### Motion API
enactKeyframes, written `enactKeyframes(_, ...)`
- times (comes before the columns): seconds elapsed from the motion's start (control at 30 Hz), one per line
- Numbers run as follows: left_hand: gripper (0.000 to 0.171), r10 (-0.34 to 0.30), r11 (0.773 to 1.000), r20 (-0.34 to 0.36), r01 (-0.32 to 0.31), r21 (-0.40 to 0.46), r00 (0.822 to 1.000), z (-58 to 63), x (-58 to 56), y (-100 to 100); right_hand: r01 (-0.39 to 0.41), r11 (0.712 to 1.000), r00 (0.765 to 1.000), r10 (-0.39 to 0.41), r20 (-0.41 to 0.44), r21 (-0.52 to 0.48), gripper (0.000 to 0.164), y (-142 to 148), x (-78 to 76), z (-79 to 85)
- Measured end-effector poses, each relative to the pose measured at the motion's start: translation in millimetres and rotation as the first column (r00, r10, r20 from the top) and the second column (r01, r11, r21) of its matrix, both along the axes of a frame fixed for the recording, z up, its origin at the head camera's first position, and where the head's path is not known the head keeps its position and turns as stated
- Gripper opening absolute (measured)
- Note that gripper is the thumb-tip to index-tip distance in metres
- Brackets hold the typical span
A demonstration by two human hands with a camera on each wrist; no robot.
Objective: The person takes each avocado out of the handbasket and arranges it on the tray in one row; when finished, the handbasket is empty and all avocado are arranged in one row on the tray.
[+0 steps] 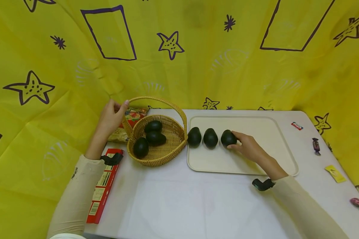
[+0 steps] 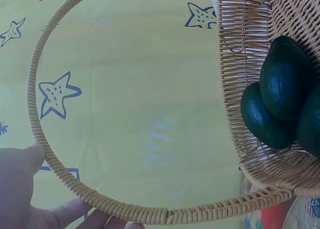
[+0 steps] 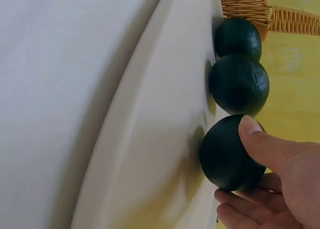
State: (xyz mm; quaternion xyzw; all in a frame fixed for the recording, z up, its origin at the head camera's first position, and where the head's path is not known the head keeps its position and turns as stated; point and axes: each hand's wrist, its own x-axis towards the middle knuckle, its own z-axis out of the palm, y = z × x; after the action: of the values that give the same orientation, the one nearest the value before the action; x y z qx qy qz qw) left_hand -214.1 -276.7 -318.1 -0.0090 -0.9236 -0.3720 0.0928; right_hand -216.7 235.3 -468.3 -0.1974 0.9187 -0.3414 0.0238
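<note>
My left hand holds the handle of a wicker basket at its left side. In the left wrist view the thumb is on one side of the handle and the fingertips are partly hidden behind it. Three dark green avocados lie together in the basket's left part. With thumb and fingers, my right hand grips another avocado over the cream tray. Two more avocados, one beside the basket and one in the middle, form a row with it.
Left of the basket lie a red box and a shiny food packet. Several wrapped sweets, among them a dark one and a yellow packet, lie along the right edge. A yellow patterned curtain hangs behind the table.
</note>
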Motion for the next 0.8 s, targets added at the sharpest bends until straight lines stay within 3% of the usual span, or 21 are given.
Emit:
enactKeyframes(0.33, 0.066, 0.009, 1.000, 0.005, -0.009, -0.016, 1.000, 0.6, -0.4, 0.5, 0.030, 1.000, 0.999, -0.030, 0.036, 0.006, 0.073, -11.3, -4.1, -7.6)
enactKeyframes(0.8, 0.066, 0.010, 1.000, 0.013, -0.010, -0.008, 1.000, 0.9, -0.5, 0.9, 0.030, 0.999, 0.997, -0.032, 0.070, 0.033, 0.077, -12.3, -1.5, -1.0)
